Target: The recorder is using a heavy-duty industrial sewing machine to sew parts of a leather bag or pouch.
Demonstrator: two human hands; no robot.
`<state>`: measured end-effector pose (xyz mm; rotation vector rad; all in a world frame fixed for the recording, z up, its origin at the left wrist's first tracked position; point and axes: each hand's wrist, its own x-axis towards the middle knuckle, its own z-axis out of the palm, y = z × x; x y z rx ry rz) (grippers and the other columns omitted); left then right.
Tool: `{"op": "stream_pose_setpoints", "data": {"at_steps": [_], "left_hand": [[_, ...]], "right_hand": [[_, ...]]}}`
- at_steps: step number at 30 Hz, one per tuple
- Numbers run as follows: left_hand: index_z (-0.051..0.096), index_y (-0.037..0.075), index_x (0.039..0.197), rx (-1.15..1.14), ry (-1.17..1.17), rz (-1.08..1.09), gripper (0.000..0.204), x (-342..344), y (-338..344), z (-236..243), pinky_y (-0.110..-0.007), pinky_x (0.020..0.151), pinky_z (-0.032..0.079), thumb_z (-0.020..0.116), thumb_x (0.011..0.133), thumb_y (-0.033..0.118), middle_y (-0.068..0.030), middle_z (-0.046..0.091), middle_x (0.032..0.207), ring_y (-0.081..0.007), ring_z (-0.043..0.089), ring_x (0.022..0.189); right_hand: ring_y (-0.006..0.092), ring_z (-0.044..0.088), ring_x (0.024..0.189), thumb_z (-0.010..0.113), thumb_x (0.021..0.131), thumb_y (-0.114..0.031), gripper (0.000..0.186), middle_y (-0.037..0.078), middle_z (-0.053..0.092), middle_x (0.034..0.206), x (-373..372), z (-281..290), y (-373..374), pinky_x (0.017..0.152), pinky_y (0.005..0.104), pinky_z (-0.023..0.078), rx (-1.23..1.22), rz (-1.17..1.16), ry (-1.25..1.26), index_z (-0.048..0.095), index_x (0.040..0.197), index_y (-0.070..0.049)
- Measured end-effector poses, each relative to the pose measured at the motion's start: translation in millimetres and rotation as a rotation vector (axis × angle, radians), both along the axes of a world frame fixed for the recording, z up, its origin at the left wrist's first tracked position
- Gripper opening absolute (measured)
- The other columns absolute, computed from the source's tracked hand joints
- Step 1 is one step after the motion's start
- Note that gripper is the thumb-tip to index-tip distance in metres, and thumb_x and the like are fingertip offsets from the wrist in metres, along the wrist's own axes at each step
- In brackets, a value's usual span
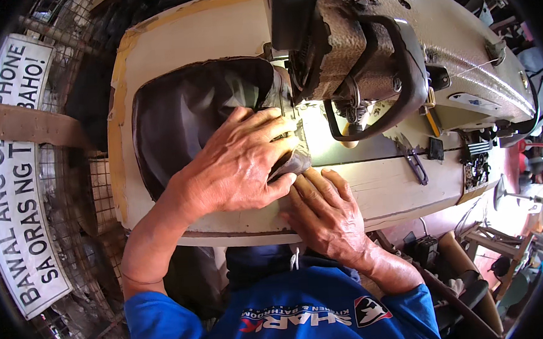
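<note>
The dark leather-like piece [181,113] is lying on the pale tabletop [388,193], its right edge bunching beside the head of the sewing machine [469,45]; the person's left grip [243,162] is spreading palm-down over that edge, fingertips pointing toward the machine's lit area, while the right grip [327,213] is resting just below, its fingertips reaching the piece's near corner; whether either is pinching the material or merely bearing on it, one cannot tell, the contact being partly hidden; the left fingertips are lying so near the machine's working parts that a sudden start could be catching one; the bunched edge could be creasing or slipping out of line, were the two sides pressing unevenly; the wide body of the piece, trailing leftward, could be dragging on the tabletop and skewing that edge; the snips [415,161] are lying well apart, seemingly posing little risk.
</note>
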<state>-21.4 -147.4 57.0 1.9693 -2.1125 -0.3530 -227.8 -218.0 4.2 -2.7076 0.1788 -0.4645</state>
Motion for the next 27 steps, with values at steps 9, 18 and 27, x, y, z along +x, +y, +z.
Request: {"op": "stream_pose_setpoints", "data": {"at_steps": [9, 18, 27], "left_hand": [[0.060, 0.005, 0.121, 0.134, 0.055, 0.038, 0.046, 5.8, -7.9, 4.6, -0.047, 0.111, 0.033, 0.066, 0.085, 0.032, -0.0140, 0.057, 0.133, -0.0318, 0.047, 0.132], [0.063, 0.006, 0.117, 0.018, -0.016, -0.025, 0.044, 6.4, -7.9, 3.7, -0.047, 0.107, 0.037, 0.072, 0.079, 0.027, -0.0137, 0.059, 0.127, -0.0326, 0.050, 0.127], [0.068, 0.006, 0.106, -0.068, 0.002, -0.025, 0.036, 2.2, -13.1, 3.0, -0.043, 0.099, 0.041, 0.072, 0.075, 0.022, -0.0138, 0.064, 0.102, -0.0313, 0.059, 0.103]], "right_hand": [[0.0292, 0.051, 0.127, 0.069, 0.086, -0.031, 0.048, 0.014, 0.059, 0.128, 1.8, -0.9, -0.6, 0.107, 0.0470, 0.036, 0.028, -0.046, 0.011, 0.061, 0.123, -0.001], [0.0276, 0.050, 0.128, 0.062, 0.091, -0.034, 0.053, 0.013, 0.056, 0.131, -2.4, -5.4, -1.1, 0.108, 0.0458, 0.036, -0.009, -0.048, -0.009, 0.057, 0.131, 0.000], [0.0279, 0.049, 0.126, 0.060, 0.093, -0.034, 0.052, 0.014, 0.054, 0.130, -5.5, -10.1, -2.4, 0.109, 0.0465, 0.036, -0.024, -0.022, -0.043, 0.057, 0.131, 0.001]]}}
